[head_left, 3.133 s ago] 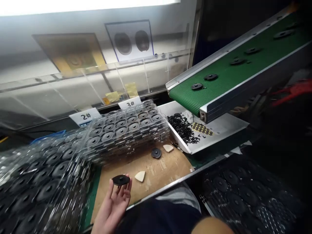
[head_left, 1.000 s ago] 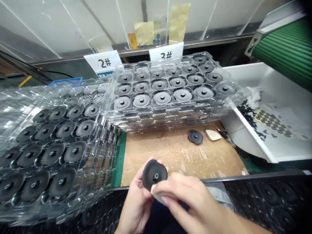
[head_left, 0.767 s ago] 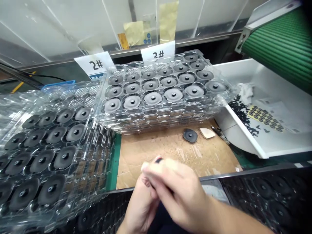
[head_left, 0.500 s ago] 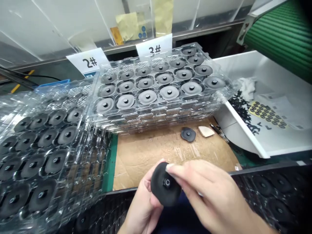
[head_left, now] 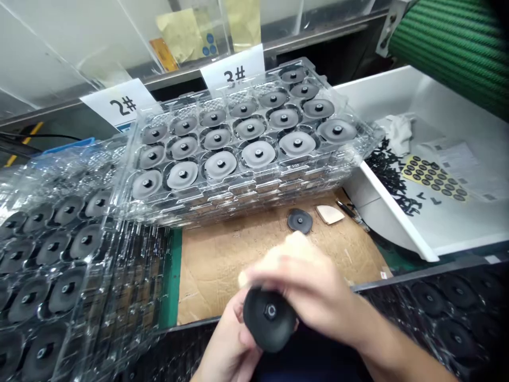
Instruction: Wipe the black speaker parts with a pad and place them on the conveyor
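You have the black disc (head_left: 266,326) in your left hand (head_left: 233,339), fingers closed around its edge, hub showing. Your right hand (head_left: 308,281), bent and blurred, covers its upper rim; whether it grips anything, I cannot tell. Rows of seated discs (head_left: 258,154) already fill pockets of the clear tray (head_left: 217,197); your held disc and 1 loose disc (head_left: 300,221) on the cardboard (head_left: 210,265) are not in pockets.

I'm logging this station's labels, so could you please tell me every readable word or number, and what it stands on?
"2#" on the left white card.
"3#" on the right white card, partly covered.
Too small to read: yellow sticker sheet, pale slips, small white tag.
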Available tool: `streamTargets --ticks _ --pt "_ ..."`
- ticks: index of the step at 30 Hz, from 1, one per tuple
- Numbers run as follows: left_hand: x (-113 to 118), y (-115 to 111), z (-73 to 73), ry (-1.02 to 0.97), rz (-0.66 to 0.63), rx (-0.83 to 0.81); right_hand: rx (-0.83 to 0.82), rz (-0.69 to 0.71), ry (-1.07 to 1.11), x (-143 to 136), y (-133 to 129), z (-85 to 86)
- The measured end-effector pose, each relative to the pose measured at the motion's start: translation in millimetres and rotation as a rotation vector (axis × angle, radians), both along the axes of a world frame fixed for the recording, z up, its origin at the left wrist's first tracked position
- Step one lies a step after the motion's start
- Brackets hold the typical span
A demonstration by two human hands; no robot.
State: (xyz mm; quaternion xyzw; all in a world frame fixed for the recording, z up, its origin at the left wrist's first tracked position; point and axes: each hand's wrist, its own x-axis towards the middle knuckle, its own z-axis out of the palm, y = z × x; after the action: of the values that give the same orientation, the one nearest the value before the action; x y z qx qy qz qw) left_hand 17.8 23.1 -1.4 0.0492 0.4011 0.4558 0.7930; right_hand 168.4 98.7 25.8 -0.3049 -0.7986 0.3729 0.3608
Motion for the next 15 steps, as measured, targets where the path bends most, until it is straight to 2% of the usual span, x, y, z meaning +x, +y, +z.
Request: streamTargets --ticks 2,3,5,7,9,12,15 --pt "-0.6 6.0 4.0 -0.085 -0.04 0.001 -0.205 -0.241 -0.056 11.0 7.3 -21.3" --pt "-1.4 8.9 5.7 -0.123 -0.054 0.007 -0.273 -0.305 -0.104 16.0 8.3 -34.5" --pt "-3.2 13.7 6.6 -0.173 -0.071 0.027 -0.324 -0.31 -0.2 23.1 3.4 -64.3" --pt "-5.1 16.6 3.7 -0.199 -0.072 0.048 -0.3 -0.308 -0.259 25.7 -9.6 -94.9" --pt "-6.4 17.8 -1.9 -0.219 -0.059 0.065 -0.271 -0.363 -0.289 25.2 -26.4 -120.6" --pt "-8.0 17.6 -11.2 -0.226 -0.031 0.066 -0.233 -0.421 -0.329 22.2 -46.5 -143.0" --pt "-9.8 16.7 -17.3 -0.223 -0.009 0.051 -0.208 -0.443 -0.357 17.5 -49.5 -149.6"
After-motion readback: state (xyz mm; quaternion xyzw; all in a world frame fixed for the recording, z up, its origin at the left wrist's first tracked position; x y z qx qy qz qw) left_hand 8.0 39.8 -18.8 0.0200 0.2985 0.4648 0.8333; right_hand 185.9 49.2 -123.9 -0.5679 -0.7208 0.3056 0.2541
